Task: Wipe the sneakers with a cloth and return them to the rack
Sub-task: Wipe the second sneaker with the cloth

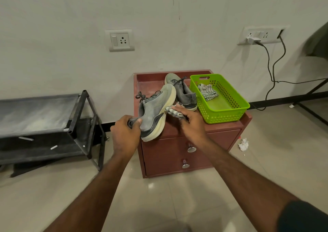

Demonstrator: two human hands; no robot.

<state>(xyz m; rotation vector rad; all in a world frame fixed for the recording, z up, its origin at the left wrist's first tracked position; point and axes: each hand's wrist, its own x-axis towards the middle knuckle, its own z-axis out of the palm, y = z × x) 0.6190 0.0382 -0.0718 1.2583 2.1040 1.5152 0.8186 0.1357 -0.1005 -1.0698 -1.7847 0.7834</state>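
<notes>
Over cabinet point(204, 130): left hand point(124, 135) grips sneaker point(156, 111), right hand point(192, 123) grips cloth point(173, 111).

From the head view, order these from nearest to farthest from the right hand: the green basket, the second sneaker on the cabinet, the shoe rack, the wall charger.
1. Second sneaker, just beyond the right hand on the cabinet top.
2. Green basket, to the hand's right.
3. Shoe rack, on the floor, far left.
4. Wall charger, up on the wall, far right.
</notes>
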